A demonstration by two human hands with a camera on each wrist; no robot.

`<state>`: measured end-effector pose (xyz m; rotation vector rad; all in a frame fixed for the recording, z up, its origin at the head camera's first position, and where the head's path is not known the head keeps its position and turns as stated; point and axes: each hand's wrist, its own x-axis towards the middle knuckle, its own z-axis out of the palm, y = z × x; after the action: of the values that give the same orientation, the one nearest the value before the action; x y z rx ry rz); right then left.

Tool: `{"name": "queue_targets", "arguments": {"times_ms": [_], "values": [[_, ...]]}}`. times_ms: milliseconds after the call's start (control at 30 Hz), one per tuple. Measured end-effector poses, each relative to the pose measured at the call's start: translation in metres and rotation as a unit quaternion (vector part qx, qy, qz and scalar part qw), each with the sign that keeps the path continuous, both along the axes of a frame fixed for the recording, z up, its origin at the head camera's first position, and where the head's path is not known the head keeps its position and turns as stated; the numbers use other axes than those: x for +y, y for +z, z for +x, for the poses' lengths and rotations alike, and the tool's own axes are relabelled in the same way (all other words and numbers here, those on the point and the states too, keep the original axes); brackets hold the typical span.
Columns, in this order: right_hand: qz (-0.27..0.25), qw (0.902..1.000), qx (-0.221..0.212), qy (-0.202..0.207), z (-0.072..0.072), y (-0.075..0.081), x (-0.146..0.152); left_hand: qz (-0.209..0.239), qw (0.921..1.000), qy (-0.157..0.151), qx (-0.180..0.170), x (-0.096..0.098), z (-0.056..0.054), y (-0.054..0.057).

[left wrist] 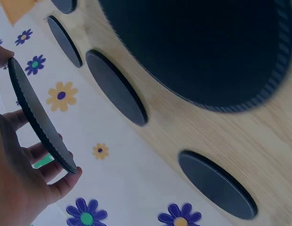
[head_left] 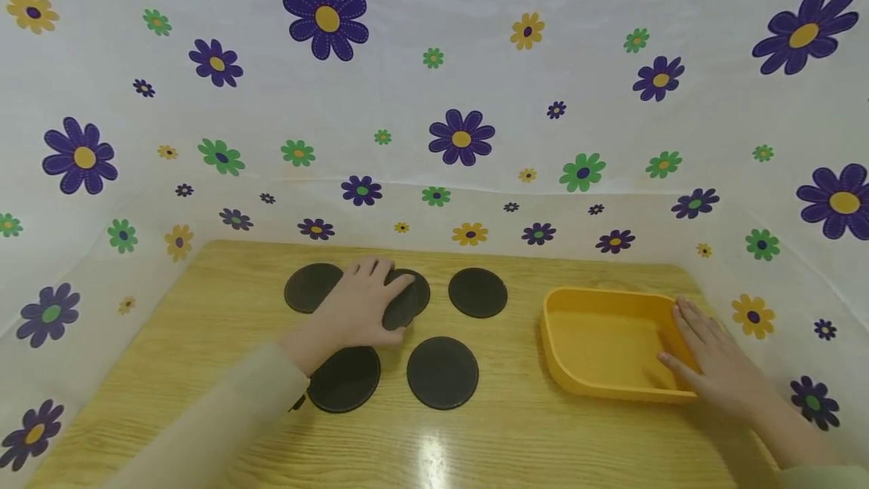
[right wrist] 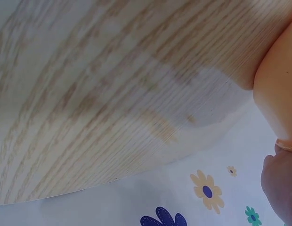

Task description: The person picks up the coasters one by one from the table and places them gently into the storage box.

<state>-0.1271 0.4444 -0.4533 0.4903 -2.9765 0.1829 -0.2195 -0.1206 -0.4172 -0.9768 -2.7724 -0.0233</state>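
Note:
My left hand grips a round black coaster by its edge, above the table. In the left wrist view, thumb and fingers hold the coaster on opposite sides, tilted, its stitched rim showing. Behind it, another black coaster lies partly covered. My right hand rests on the right wall of a yellow tray, fingers extended along the rim and thumb toward the inside. The right wrist view catches only a part of that hand beside the tray's outer wall.
Several more coasters lie flat on the wooden table: one at back left, one at back right, one at front left and one at front middle. A flower-printed white cloth encloses the back and sides.

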Motion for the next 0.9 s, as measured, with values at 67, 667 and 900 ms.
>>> {"name": "queue_targets", "arguments": {"times_ms": [67,667,900], "values": [[0.001,1.0,-0.002,-0.001,0.0,0.0,0.0,-0.002,1.0,-0.008,-0.005,0.011,-0.001,0.0],[0.005,0.9999,0.012,0.006,-0.002,0.001,0.002,-0.029,0.9963,-0.079,-0.015,0.101,-0.006,0.007],[0.002,1.0,0.006,0.002,-0.002,0.0,0.0,-0.037,0.9948,-0.095,-0.005,0.137,-0.002,0.008]]}}
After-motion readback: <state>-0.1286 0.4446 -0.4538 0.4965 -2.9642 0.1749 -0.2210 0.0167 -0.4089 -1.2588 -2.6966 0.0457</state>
